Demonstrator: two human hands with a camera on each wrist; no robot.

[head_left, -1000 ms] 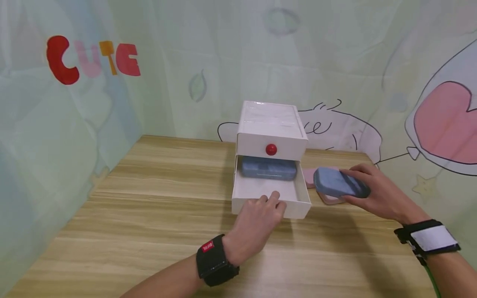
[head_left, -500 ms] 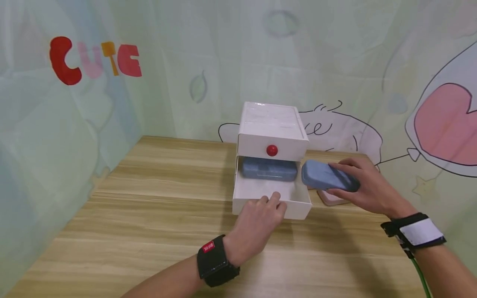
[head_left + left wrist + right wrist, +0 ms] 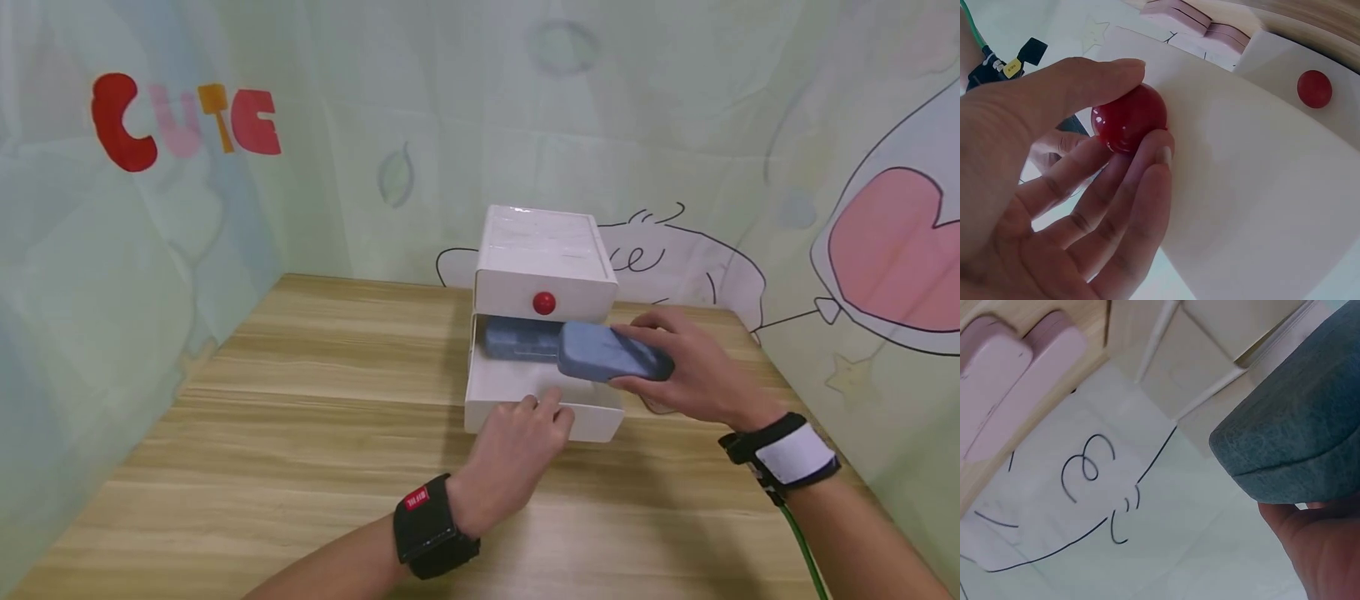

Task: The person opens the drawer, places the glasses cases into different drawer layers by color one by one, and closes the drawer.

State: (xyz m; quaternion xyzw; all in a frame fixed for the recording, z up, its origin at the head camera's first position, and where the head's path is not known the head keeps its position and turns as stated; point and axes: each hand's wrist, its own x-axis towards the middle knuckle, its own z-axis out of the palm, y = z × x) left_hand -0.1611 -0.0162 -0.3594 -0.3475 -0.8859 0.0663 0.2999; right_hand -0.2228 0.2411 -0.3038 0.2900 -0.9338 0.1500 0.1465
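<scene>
In the head view my right hand [image 3: 693, 367] grips a blue eyeglass case [image 3: 611, 352] by its right end, thumb on the near side. The case overlaps the right part of the pulled-out lower drawer [image 3: 483, 414] of a small white cabinet [image 3: 551, 242]. A second blue eyeglass case [image 3: 517, 340] lies at the back of that drawer, partly hidden by the held one. My left hand [image 3: 513, 454] is at the drawer front; in the left wrist view its thumb and fingers pinch the drawer's round red knob [image 3: 1129, 119]. The right wrist view shows the held case's seam.
Two pink cases [image 3: 991, 353] lie on the table right of the cabinet, mostly hidden behind my right hand in the head view. The upper drawer, with its red knob [image 3: 544, 302], is closed. A printed cloth [image 3: 337, 108] hangs behind the wooden table [image 3: 315, 450].
My right hand has carried the blue eyeglass case leftward, from above the pink cases to over the drawer's right side. The left hand and drawer have stayed put.
</scene>
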